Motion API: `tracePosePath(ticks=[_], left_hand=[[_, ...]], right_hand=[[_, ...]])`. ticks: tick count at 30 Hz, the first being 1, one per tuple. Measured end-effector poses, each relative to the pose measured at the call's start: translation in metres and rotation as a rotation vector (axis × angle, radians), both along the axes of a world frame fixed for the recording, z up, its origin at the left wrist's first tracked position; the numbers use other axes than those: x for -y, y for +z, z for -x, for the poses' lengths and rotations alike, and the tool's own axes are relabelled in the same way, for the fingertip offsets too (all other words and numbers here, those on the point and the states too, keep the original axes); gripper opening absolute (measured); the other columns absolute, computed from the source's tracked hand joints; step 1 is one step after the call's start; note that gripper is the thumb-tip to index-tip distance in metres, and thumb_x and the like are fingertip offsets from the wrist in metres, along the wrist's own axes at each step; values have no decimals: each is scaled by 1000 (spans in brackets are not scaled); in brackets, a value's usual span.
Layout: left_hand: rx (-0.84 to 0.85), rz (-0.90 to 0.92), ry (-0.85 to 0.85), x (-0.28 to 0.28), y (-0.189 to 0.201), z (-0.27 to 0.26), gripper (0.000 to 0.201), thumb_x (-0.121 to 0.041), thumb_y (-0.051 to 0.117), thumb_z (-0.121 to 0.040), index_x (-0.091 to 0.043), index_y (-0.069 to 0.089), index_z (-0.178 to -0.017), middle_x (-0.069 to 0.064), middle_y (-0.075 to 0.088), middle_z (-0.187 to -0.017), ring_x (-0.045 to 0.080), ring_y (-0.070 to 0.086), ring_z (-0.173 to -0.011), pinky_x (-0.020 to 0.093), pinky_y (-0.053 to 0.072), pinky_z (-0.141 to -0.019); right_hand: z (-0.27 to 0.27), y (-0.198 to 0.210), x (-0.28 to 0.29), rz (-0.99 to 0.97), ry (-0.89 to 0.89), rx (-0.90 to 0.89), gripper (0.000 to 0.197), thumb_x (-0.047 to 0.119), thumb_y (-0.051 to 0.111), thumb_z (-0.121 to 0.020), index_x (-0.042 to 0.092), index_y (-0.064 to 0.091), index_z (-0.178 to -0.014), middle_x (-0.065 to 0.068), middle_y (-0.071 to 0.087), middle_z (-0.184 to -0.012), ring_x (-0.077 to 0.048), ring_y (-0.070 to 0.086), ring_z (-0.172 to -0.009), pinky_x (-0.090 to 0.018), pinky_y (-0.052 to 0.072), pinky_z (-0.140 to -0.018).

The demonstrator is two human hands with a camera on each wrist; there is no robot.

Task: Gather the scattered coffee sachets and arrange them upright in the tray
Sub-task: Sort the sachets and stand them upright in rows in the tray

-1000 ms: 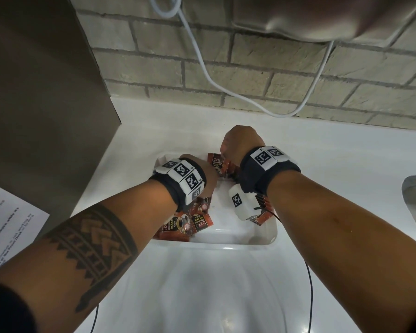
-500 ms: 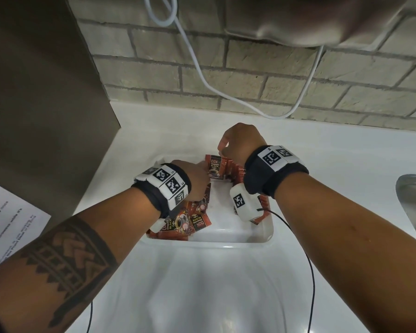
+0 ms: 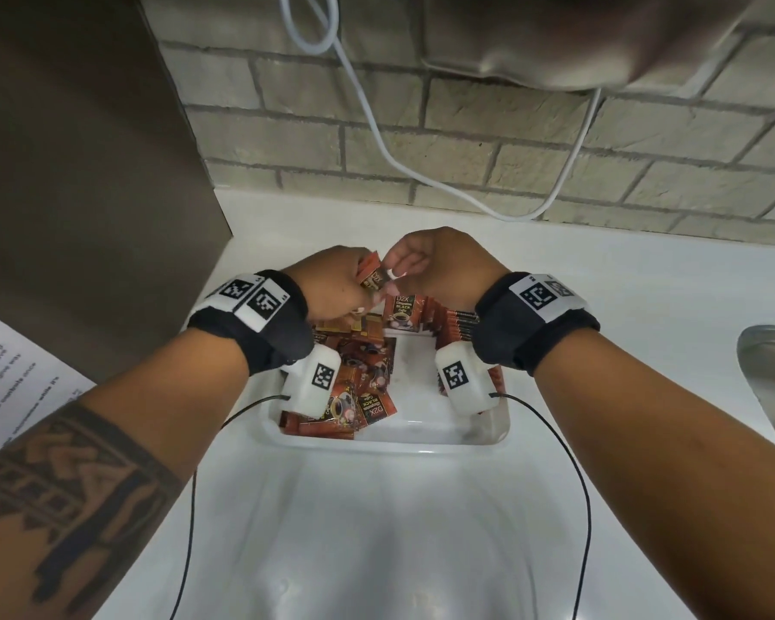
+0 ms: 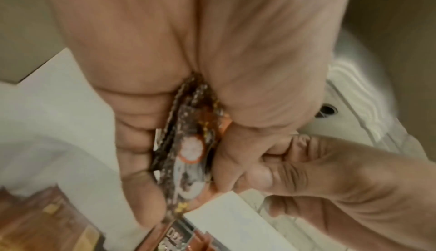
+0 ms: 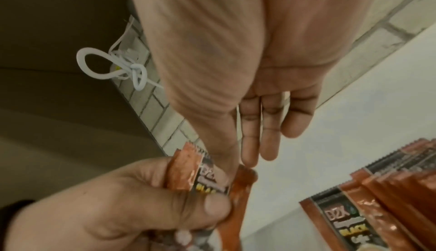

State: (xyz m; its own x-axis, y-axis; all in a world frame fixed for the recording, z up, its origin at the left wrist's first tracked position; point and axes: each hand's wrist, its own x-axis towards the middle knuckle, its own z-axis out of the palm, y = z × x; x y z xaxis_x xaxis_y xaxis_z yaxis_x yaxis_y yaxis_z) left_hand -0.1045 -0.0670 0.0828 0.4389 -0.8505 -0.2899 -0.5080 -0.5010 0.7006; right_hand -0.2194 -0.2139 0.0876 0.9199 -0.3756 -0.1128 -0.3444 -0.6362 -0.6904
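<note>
Sachet labels read "D2X" over "BLACK" – orange-brown packs with a black centre band. The left hand [image 3: 332,284] gripped a small bunch of sachets [image 3: 373,277] above the far edge of the white tray [image 3: 488,434], long axis tilted, top ends pointing up and away from the person. The right hand [image 3: 439,266] pinched one sachet of that bunch between thumb and forefinger, other fingers straight. Along the tray's right side a row of sachets [image 3: 421,313] stood upright, front label facing the person – loose sachets [image 3: 368,396] lay flat on the tray's left side. The tray sat on the white worktop [image 3: 421,552].
</note>
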Motion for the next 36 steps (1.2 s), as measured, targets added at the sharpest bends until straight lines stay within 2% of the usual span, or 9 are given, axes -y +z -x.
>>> tracePosePath(ticks=[6, 11, 15, 18, 21, 25, 28, 32, 36], left_hand=[[-229, 222, 131, 0, -5, 7, 22, -20, 74, -90, -11, 68, -109, 10, 73, -106, 26, 71, -99, 44, 62, -81], [-235, 232, 153, -2, -12, 4, 17, -30, 74, -89, -18, 71, -100, 3, 69, -79, 24, 65, -76, 38, 60, -72], [222, -124, 66, -1, -14, -8, 39, -44, 61, -96, -6, 67, -104, 13, 70, -92, 25, 62, -78, 35, 51, -71], [401, -327, -56, 5, -13, -1, 39, -41, 58, -97, -6, 65, -111, 8, 67, -98, 22, 61, -85, 28, 44, -69], [350, -431, -224, 17, -15, 18, 32, -42, 56, -97, -12, 64, -105, 7, 68, -95, 20, 61, -82, 26, 43, -63], [88, -499, -224, 35, -26, 37, 42, -42, 60, -94, -6, 68, -115, 15, 74, -108, 23, 65, -86, 30, 53, -77], [136, -553, -237, 44, -32, 39, 43, -40, 60, -94, -7, 64, -122, 12, 70, -115, 23, 64, -96, 29, 50, -81], [150, -584, -250, 49, -34, 35, 45, -40, 58, -96, -9, 61, -129, 10, 66, -123, 23, 62, -106, 28, 49, -81], [167, -589, -249, 51, -36, 32, 46, -42, 59, -95, -9, 61, -128, 9, 66, -122, 24, 61, -106, 30, 47, -89]], right_hand=[[-2, 2, 1, -124, -70, 152, 11, 16, 79, -83, 24, 71, -85, 1, 75, -84, -9, 66, -75, -28, 54, -81], [0, 2, 3, -104, -147, 152, 7, 16, 78, -84, 22, 74, -84, 6, 72, -77, -3, 63, -67, -19, 47, -69], [-4, 3, 13, 100, -238, 73, 13, 12, 68, -87, 22, 74, -82, 14, 66, -72, 2, 56, -65, -12, 38, -58], [-13, -8, 14, 253, -199, -103, 15, 14, 62, -88, 17, 77, -85, 9, 70, -82, -9, 63, -80, -18, 49, -67], [-26, -27, 13, 381, -209, -251, 20, 18, 58, -85, 18, 77, -91, 2, 72, -94, -19, 66, -86, -29, 55, -74], [-35, -44, 12, 443, -203, -333, 15, 20, 55, -84, 16, 70, -83, -2, 65, -87, -24, 62, -89, -33, 52, -73], [-37, -48, 12, 410, -215, -343, 16, 23, 59, -85, 15, 72, -90, -5, 67, -92, -26, 66, -92, -38, 56, -79], [-39, -47, 12, 444, -218, -403, 24, 17, 54, -88, 14, 45, -66, -1, 48, -74, -24, 49, -86, -32, 43, -71], [-41, -48, 13, 454, -170, -436, 20, 22, 61, -86, 16, 51, -69, -2, 58, -87, -23, 54, -88, -33, 46, -72]])
